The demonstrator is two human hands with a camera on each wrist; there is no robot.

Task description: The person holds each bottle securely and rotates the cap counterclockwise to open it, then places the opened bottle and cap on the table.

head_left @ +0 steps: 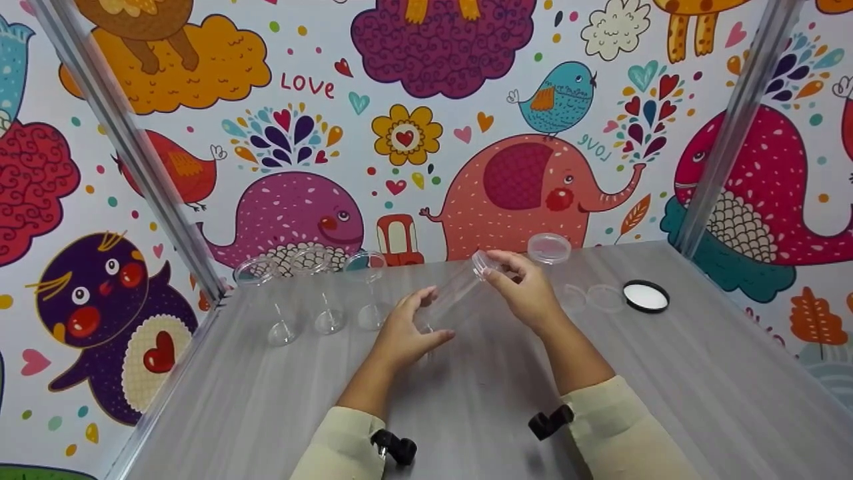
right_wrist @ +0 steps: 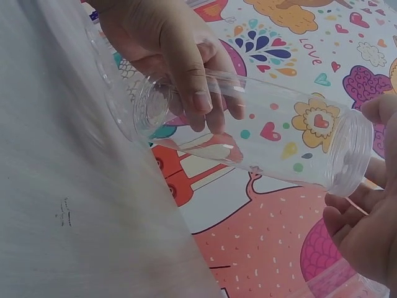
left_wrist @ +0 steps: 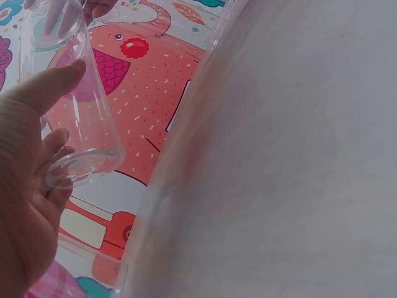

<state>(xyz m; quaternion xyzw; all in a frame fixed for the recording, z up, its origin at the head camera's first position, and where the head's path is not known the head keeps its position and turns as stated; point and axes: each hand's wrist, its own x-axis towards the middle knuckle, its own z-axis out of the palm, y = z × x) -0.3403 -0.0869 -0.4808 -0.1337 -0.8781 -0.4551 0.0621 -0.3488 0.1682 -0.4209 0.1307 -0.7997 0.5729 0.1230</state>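
Observation:
A clear, see-through jar (head_left: 453,290) is held tilted above the table between both hands. My left hand (head_left: 403,330) curves around its lower part, with the thumb (left_wrist: 65,84) on the near side and fingers behind the round base (left_wrist: 87,166). The jar's thick ringed top (right_wrist: 352,152) points up and to the right. There my right hand (head_left: 523,287) pinches it, thumb on one side and fingers on the other. Through the jar's wall (right_wrist: 267,133) the printed backdrop shows.
Several tall clear vessels, among them one jar (head_left: 326,323), stand in a row at the back left. Behind my right hand is another clear round rim (head_left: 550,249). A clear ring (head_left: 605,299) and a black-rimmed white disc (head_left: 645,297) lie on the grey table (head_left: 700,387).

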